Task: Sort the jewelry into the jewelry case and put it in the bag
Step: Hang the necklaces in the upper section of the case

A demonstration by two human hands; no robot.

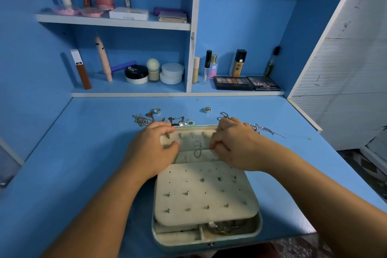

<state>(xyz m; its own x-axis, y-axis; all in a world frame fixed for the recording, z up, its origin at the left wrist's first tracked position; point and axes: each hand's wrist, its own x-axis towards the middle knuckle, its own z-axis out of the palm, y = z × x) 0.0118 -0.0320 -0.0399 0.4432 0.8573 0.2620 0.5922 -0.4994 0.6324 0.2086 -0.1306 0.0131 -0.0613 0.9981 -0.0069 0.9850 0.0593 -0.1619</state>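
Note:
A cream jewelry case (206, 236) lies open on the blue desk, its lid (194, 132) raised at the far side. An earring panel (205, 192) studded with several earrings covers the base. My left hand (152, 148) grips the lid's left edge. My right hand (232, 144) pinches a thin chain necklace (198, 151) that lies against the lid's pocket. Loose jewelry sits behind the case: a tangle of chains (142, 120), two rings (157, 110) (207, 109) and a silver chain (266, 129) at the right. No bag is in view.
The desk (83, 153) is walled at the left and open at the right edge. Shelves behind hold cosmetics: bottles, jars (171, 73) and two eyeshadow palettes (247, 83). A white panel (345, 69) stands at the right.

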